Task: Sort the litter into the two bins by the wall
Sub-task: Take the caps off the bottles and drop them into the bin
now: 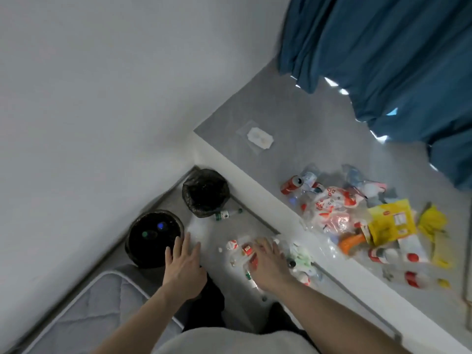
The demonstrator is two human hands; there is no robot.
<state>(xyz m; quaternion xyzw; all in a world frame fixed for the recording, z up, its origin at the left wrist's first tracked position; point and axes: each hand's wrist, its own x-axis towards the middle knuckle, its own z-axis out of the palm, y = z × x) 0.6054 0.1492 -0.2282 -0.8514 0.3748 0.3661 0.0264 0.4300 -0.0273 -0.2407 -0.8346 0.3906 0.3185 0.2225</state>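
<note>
Two round bins lined with black bags stand by the wall. The near bin [135,254] holds bottles with a blue and a green cap; the far bin [205,191] sits in the corner. My left hand [182,264] hovers with fingers spread beside the near bin's rim and holds nothing. My right hand [268,264] reaches down with fingers spread onto floor litter [238,247]: red-and-white wrappers, clear plastic and small scraps. A small bottle with a green label [224,215] lies on the floor against the far bin.
A raised grey ledge [293,129] on the right carries a litter pile [337,213] with a red can [291,185], a yellow packet [393,221] and bottles. Blue curtains [383,60] hang above it. A grey mattress corner [89,302] lies at lower left.
</note>
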